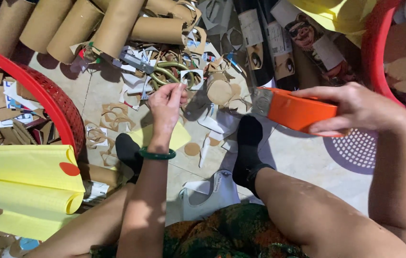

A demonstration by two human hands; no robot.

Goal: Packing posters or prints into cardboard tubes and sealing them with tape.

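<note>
Tape dispenser [298,112], orange, sits clamped in your right hand [360,107] above your feet; left hand [167,107] pinches the pulled end (hard to see). Keep that strip taut and level so it won't fold.

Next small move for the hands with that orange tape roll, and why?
Probably draw the left hand further from the orange tape roll. The right hand grips the roll, the left pinches something small between its fingertips, seemingly the tape's end, and the two hands are apart over the cardboard scraps.
</note>
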